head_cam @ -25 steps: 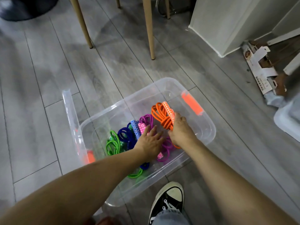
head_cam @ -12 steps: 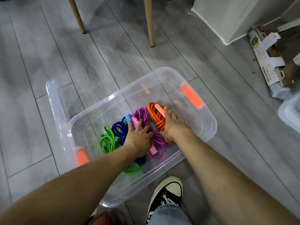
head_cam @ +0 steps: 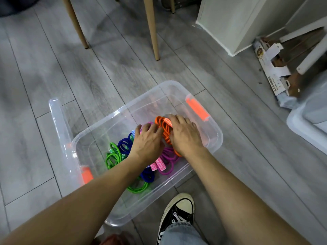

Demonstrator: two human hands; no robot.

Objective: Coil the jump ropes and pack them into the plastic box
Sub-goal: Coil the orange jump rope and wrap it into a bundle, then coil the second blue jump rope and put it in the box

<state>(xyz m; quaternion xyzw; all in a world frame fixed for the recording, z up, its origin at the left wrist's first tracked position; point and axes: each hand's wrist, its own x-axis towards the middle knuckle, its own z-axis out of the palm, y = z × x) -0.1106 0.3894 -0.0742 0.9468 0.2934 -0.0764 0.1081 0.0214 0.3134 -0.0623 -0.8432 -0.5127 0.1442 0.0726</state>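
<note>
A clear plastic box [head_cam: 215, 137] with orange latches stands on the grey floor. Inside lie coiled jump ropes side by side: green [head_cam: 113, 156], blue [head_cam: 123, 145], purple [head_cam: 168, 159] with pink patterned handles, and orange [head_cam: 163, 129]. My left hand [head_cam: 147, 144] lies flat with straight fingers on the blue and purple coils. My right hand [head_cam: 184, 134] presses flat on the orange coil, covering much of it, at the box's right end.
The box lid [head_cam: 58, 124] leans along the box's left side. Two wooden chair legs [head_cam: 151, 29] stand beyond. A white cabinet [head_cam: 235, 23] and cardboard packaging [head_cam: 270, 68] are at the right, another clear container [head_cam: 307, 124] at the right edge. My shoe [head_cam: 178, 211] is near the box.
My right hand lowered the orange coil into the box and went from gripping it to pressing flat on it. My left hand shifted slightly toward the orange coil.
</note>
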